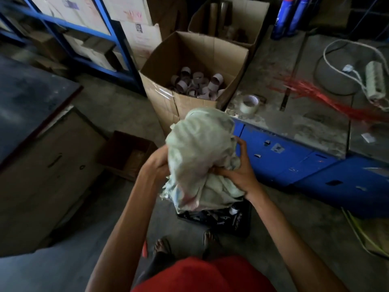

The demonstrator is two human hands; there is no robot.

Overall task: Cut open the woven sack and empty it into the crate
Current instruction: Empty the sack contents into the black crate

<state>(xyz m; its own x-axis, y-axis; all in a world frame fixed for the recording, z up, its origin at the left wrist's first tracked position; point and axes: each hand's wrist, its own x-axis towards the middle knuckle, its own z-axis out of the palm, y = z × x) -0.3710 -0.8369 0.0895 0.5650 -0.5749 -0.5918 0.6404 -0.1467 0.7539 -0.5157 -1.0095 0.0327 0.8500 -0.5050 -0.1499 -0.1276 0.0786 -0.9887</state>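
Left hand [158, 163], right hand [239, 174] grip crumpled woven sack [200, 148] above dark crate [242, 226]; left fingers seemingly curled

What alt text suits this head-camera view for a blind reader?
The left hand and right hand hold a crumpled pale woven sack above a dark crate. A cardboard box of tape cores stands beyond.
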